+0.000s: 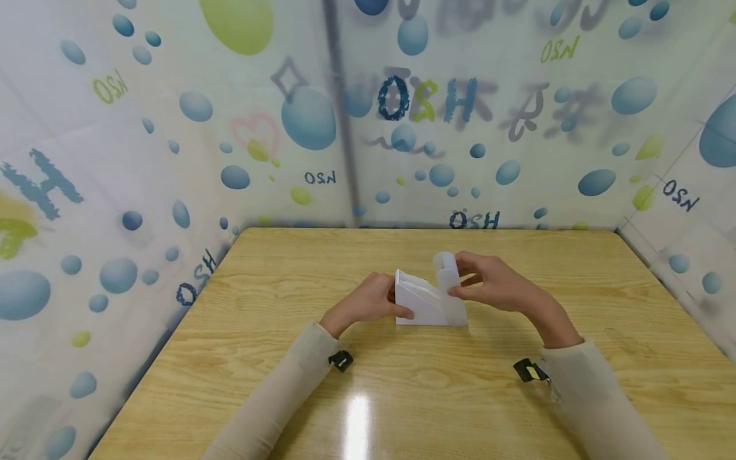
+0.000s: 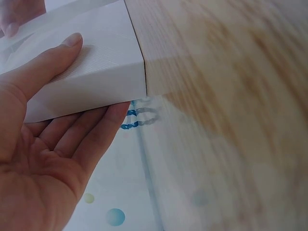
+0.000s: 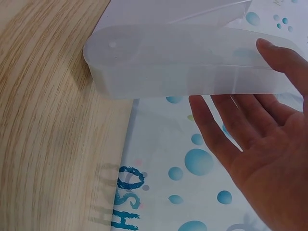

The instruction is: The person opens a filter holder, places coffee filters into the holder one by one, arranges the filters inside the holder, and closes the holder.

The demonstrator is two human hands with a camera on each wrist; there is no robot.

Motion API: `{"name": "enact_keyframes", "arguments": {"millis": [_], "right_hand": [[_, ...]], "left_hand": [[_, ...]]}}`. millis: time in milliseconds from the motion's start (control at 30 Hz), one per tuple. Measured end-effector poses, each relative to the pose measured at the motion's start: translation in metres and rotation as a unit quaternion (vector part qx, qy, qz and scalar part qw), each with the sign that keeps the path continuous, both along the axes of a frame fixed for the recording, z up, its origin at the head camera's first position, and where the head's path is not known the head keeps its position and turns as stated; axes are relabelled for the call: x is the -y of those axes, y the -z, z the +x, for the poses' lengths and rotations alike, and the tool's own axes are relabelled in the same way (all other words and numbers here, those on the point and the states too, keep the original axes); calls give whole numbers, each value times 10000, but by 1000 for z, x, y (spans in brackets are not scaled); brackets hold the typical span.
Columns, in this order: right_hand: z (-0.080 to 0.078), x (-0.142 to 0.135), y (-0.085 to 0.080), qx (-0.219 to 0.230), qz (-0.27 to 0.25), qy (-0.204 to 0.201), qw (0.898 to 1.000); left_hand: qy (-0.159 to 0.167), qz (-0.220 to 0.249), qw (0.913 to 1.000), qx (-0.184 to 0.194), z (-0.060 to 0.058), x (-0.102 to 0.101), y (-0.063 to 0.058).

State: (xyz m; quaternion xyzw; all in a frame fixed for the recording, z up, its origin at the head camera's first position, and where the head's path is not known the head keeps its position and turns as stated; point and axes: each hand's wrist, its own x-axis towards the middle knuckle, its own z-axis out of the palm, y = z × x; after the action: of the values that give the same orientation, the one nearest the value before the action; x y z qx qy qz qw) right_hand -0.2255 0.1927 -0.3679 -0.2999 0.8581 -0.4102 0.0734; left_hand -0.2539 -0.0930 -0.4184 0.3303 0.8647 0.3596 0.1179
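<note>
1. A white wedge-shaped slotted paper holder is seen standing at the middle of the light wooden table.
2. The holder's near end is held by the left hand, thumb on its sloped side and fingers under the edge.
3. A translucent rounded plastic container is gripped by the right hand, thumb and fingers on opposite sides.
4. The container is held upright against the holder's right end; whether it is touching the table cannot be told.
5. The table is surrounded by bubble-patterned walls.
</note>
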Motion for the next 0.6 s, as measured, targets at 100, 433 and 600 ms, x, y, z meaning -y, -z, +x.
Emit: {"name": "enact_keyframes", "arguments": {"millis": [100,433,600], "right_hand": [[0,1,0,21,28,-9,10000],[0,2,1,134,27,-44,9999],[0,3,3,125,78,-70,9999]], "left_hand": [[12,5,10000,-23,0,0,0],[-33,15,10000,69,1,0,0],[-53,-1,9999,113,1,0,0]]}}
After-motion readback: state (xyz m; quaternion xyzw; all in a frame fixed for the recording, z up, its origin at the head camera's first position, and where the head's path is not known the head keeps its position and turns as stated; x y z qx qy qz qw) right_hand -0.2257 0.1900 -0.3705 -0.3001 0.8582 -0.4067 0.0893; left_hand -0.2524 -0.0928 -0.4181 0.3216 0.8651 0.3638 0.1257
